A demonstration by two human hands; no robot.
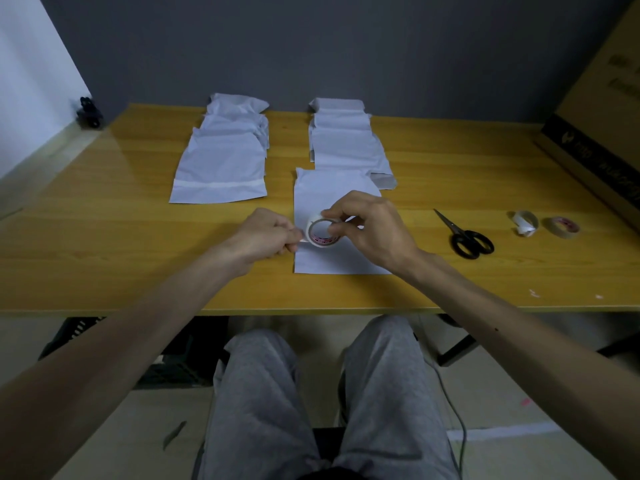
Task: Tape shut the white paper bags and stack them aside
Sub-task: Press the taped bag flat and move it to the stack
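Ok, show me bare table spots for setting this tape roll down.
The yellow wooden table is bare left of the taped white paper bags and between the flat white bag and black-handled scissors. Crowded: far right, by the beige tape roll and brown cardboard box.

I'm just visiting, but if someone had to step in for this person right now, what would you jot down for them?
Left hand pinches the tape end; right hand holds the tape roll, both over the bag in front.
Done: the left pile has a taped bag on top.
To do: tape this bag, stack it, then work through the right pile, seemingly untaped.
Scissors lie to the right.
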